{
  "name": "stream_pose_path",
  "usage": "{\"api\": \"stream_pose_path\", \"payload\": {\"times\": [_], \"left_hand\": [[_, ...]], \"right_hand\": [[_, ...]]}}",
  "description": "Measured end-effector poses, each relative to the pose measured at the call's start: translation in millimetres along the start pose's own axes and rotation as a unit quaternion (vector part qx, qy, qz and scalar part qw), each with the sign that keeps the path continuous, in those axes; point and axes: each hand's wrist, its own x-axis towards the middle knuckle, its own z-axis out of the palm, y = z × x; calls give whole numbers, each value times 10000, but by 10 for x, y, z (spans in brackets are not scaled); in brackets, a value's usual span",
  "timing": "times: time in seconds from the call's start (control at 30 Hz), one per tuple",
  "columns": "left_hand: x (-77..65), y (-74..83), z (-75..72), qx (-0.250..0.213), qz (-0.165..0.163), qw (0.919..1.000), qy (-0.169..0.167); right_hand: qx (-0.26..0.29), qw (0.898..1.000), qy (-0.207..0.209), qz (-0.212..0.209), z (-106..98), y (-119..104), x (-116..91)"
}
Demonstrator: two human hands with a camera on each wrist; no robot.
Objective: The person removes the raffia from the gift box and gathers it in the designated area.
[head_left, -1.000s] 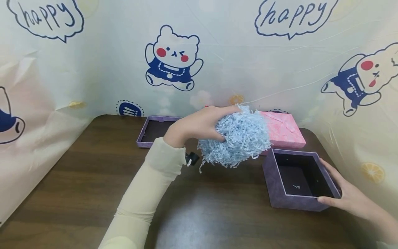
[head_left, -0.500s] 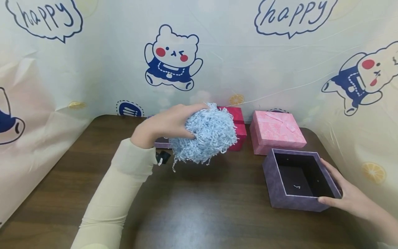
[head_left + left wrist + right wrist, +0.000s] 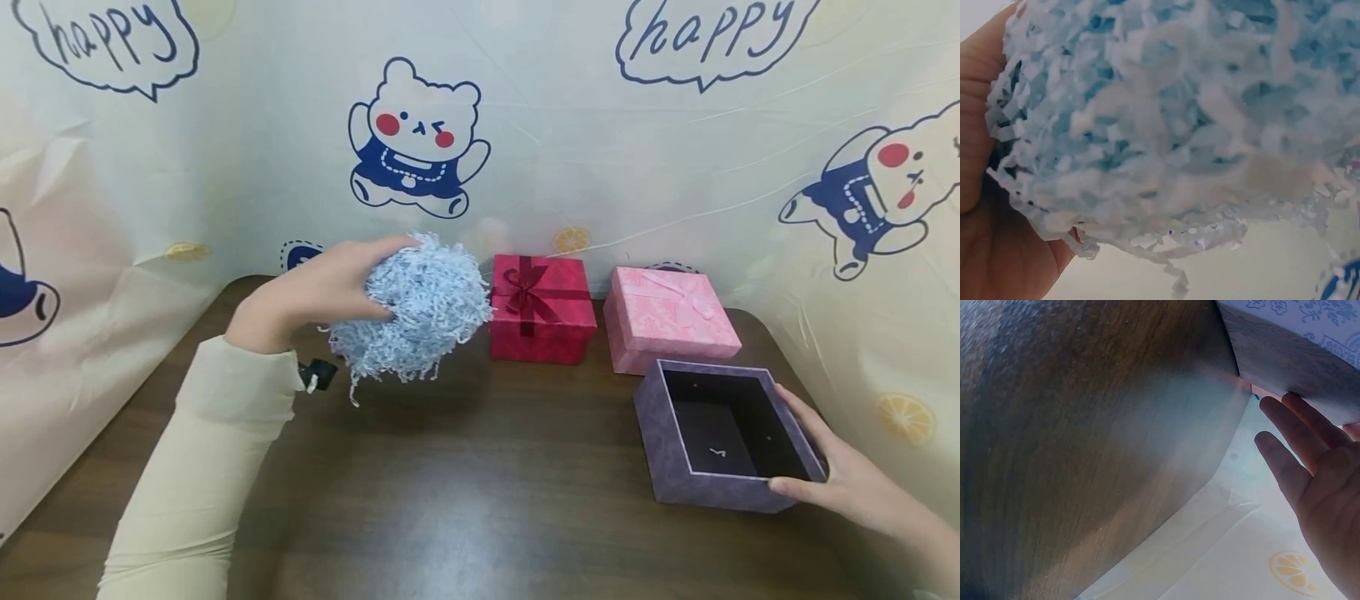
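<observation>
My left hand (image 3: 322, 287) grips a bundle of light blue shredded paper (image 3: 427, 300) above the table, loose strands hanging below it. The same shredded paper (image 3: 1166, 125) fills most of the left wrist view, with the palm at its left edge. At the front right stands a purple box (image 3: 648, 433), lidless, with a small pale scrap on its dark floor. My right hand (image 3: 840, 475) holds this box at its near right corner, thumb at the front rim and fingers along the right side. In the right wrist view several fingers (image 3: 1291, 434) lie straight beside the box wall.
On the brown wooden table (image 3: 450, 500), a red gift box (image 3: 551, 312) with a bow stands at the back. Beside it is a pink gift box (image 3: 667, 321), right behind the purple box. A printed curtain (image 3: 555, 125) surrounds the table.
My left hand has carried the shredded paper leftward, uncovering the red and pink boxes and covering the shallow purple lid at the back left. The right hand and purple box have stayed in place.
</observation>
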Motion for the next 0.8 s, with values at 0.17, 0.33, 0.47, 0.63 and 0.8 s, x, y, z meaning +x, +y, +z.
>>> {"api": "stream_pose_path", "payload": {"times": [0.17,0.33,0.47,0.63,0.8], "left_hand": [[-127,-221,-138,329,-330,9988,136],[-220,-491,-271,560,-630,9960,288],[-311,-705,-380,732,-830,9932,357],[-448,-951,-472,848,-1052,9898,443],[-539,-1167,-524,787,-1349,9868,439]], "right_hand": [[-29,10000,13,55,4,16,-6],[-19,10000,23,22,-4,21,2],[56,10000,17,-66,-8,8,13],[37,10000,-9,-28,-5,8,2],[5,10000,11,7,-5,11,-5]]}}
